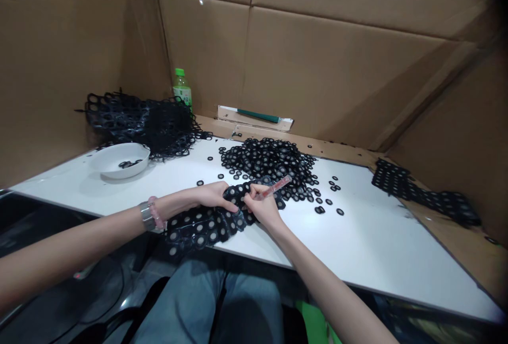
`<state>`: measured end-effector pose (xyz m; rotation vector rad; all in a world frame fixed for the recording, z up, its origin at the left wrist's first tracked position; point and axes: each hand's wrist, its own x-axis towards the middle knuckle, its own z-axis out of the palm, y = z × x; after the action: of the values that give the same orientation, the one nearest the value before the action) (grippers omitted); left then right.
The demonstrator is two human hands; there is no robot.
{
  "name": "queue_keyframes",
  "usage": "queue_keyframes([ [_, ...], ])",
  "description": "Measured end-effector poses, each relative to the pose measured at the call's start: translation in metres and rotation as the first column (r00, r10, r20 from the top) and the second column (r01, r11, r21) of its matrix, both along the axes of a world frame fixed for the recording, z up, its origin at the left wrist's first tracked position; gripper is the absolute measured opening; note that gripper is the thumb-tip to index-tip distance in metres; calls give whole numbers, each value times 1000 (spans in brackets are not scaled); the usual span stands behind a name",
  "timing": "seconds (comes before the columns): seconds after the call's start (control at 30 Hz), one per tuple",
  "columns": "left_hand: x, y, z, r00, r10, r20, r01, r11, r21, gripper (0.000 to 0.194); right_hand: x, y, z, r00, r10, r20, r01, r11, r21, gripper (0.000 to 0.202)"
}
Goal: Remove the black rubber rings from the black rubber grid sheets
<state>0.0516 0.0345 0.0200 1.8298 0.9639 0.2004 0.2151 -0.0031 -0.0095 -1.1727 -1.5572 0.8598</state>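
Observation:
A black perforated sheet (pixel 200 227) with rows of pale round spots lies over the table's front edge, its left part hanging past it. My left hand (pixel 216 195) grips the sheet's upper part, thumb on top. My right hand (pixel 262 204) is closed round a clear pen-like tool (pixel 274 187) with a reddish core, its lower end at the sheet and hidden by my fingers. Just beyond both hands rises a heap of small black rings (pixel 270 161), with several loose ones to its right.
A white bowl (pixel 119 161) with a few black pieces stands at the left. Behind it are a tangle of black netting (pixel 138 121) and a green-capped bottle (pixel 182 90). More black sheets (pixel 424 193) lie at the right. Cardboard walls (pixel 317 69) enclose the white table (pixel 357 249).

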Motion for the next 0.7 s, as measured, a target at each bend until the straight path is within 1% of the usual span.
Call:
queue_keyframes([
  [0.1,0,-1,-1,999,-5,48,4,1000,14,28,0,0,-1,999,1,43,-3,999,42,27],
  [0.17,-2,-1,-3,999,-10,50,9,1000,15,31,-2,-1,-1,996,18,88,-27,995,93,28],
  [0.27,-7,0,-7,999,18,-28,-16,997,69,37,-5,-4,-2,986,41,160,-65,986,151,28],
  [0.4,-13,3,-6,986,96,-136,-69,979,194,40,-6,-4,-1,973,48,226,-85,984,157,28],
  [0.47,-13,3,-1,978,96,-186,-59,979,193,41,-5,-2,0,983,46,176,-71,988,138,28],
  [0.57,-12,2,9,966,63,-252,-30,991,133,46,-1,2,0,999,34,-9,-34,999,23,26],
  [0.63,-10,0,15,959,59,-277,-34,995,95,49,1,4,1,991,35,-131,-43,997,-62,25],
  [0.7,-6,-4,18,961,64,-269,-47,996,70,51,2,5,1,978,32,-207,-52,994,-92,24],
])
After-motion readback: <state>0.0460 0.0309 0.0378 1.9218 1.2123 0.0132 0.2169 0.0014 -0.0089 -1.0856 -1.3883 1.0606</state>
